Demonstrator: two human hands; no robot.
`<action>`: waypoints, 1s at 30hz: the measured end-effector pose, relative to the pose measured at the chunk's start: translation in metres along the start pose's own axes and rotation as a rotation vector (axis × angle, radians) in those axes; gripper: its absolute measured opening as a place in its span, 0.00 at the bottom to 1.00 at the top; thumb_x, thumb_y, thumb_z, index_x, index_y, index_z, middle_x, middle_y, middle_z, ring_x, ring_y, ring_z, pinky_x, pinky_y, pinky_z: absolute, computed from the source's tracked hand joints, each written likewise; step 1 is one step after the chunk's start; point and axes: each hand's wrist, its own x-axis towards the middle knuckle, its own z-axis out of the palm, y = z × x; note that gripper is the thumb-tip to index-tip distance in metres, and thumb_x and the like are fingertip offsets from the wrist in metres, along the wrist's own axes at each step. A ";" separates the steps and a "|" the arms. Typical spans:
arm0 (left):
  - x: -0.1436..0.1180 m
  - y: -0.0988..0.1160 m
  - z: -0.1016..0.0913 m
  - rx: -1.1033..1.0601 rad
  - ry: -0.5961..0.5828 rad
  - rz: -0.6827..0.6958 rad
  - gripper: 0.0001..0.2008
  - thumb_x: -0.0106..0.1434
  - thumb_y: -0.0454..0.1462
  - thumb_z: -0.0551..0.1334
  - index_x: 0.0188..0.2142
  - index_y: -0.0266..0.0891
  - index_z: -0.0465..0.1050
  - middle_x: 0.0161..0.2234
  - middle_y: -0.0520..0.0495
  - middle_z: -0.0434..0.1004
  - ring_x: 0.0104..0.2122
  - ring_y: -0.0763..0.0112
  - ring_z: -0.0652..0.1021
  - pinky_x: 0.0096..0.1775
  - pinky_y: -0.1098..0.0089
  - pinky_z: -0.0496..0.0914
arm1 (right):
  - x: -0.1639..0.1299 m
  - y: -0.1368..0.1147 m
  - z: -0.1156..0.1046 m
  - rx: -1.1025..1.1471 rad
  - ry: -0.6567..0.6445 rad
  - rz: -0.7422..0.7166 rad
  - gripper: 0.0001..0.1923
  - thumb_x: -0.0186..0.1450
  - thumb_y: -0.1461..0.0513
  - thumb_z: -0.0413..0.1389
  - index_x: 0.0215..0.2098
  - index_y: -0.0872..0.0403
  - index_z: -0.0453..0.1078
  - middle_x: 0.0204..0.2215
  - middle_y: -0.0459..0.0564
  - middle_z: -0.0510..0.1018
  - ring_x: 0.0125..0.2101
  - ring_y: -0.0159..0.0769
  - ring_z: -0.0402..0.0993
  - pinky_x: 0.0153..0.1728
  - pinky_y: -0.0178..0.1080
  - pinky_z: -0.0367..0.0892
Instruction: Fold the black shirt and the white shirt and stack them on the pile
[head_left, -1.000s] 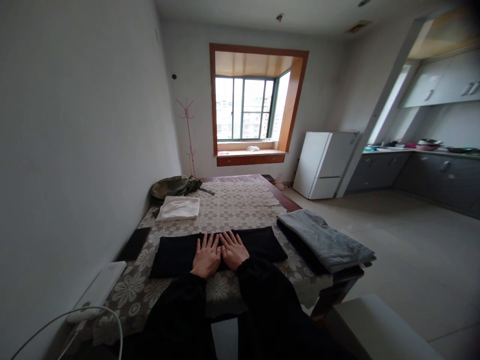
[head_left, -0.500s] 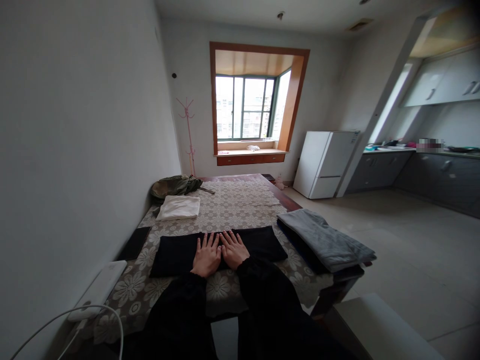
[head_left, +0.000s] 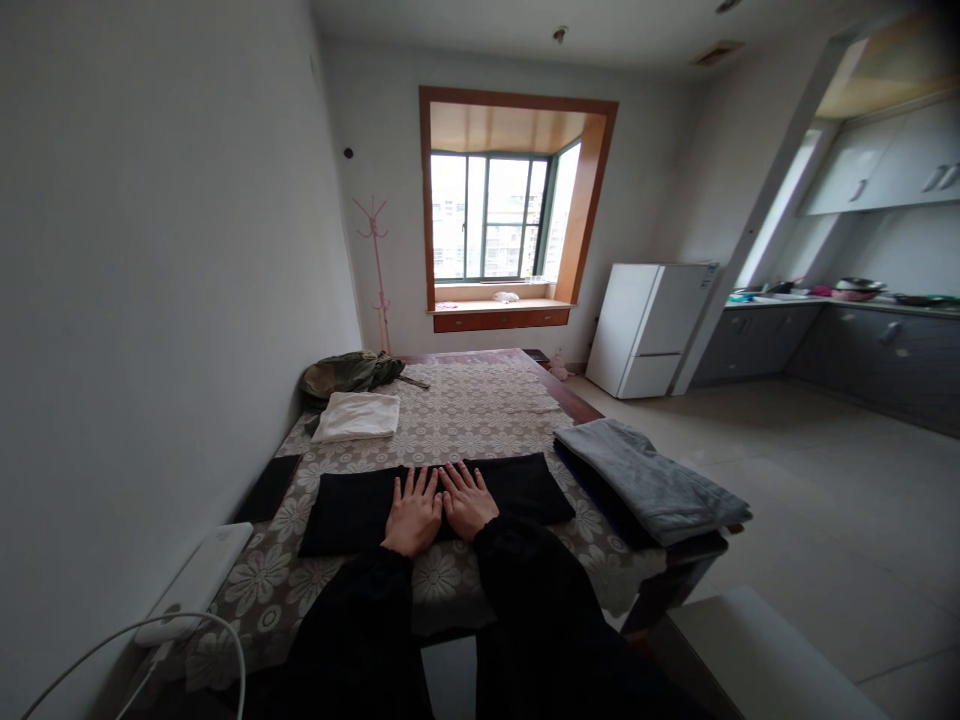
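A folded black garment lies as a long flat strip across the near part of the table; its exact kind cannot be told. My left hand rests palm down on the middle of it, fingers spread. Beside it, my right hand lies flat on the same cloth, fingers apart, the two thumbs nearly touching. To the right, a folded grey garment sits on top of darker folded cloth at the table's edge. A folded white cloth lies farther back on the left.
A patterned lace tablecloth covers the table. An olive bag leans near the left wall. A dark flat object and a white power strip with a cable lie along that wall. A white stool-like surface stands at lower right.
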 end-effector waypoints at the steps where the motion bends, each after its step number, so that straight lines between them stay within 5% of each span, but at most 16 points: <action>1: 0.000 0.000 0.000 -0.001 0.000 -0.001 0.31 0.75 0.45 0.43 0.74 0.43 0.52 0.75 0.46 0.50 0.74 0.50 0.51 0.70 0.42 0.47 | 0.000 0.000 0.000 0.002 0.001 -0.001 0.32 0.75 0.56 0.39 0.76 0.51 0.50 0.75 0.45 0.47 0.75 0.43 0.36 0.73 0.54 0.33; 8: -0.001 0.001 -0.001 -0.010 0.002 -0.004 0.31 0.75 0.44 0.42 0.74 0.43 0.54 0.75 0.46 0.50 0.74 0.49 0.51 0.70 0.42 0.48 | -0.001 -0.001 0.000 -0.006 0.001 0.003 0.32 0.75 0.56 0.39 0.76 0.50 0.49 0.75 0.45 0.47 0.75 0.42 0.35 0.73 0.55 0.34; 15: 0.000 0.000 0.000 -0.012 -0.008 -0.007 0.31 0.75 0.44 0.43 0.74 0.43 0.52 0.75 0.46 0.49 0.74 0.50 0.50 0.70 0.42 0.48 | 0.000 -0.002 -0.002 0.018 -0.029 0.034 0.32 0.76 0.55 0.37 0.77 0.46 0.46 0.76 0.45 0.45 0.75 0.44 0.35 0.70 0.68 0.27; 30: 0.000 0.001 0.001 -0.009 -0.002 -0.022 0.31 0.74 0.44 0.43 0.74 0.45 0.52 0.76 0.46 0.49 0.74 0.49 0.50 0.69 0.37 0.46 | -0.001 -0.002 -0.004 0.019 -0.044 0.036 0.32 0.75 0.55 0.37 0.77 0.47 0.45 0.76 0.45 0.45 0.75 0.44 0.34 0.69 0.69 0.30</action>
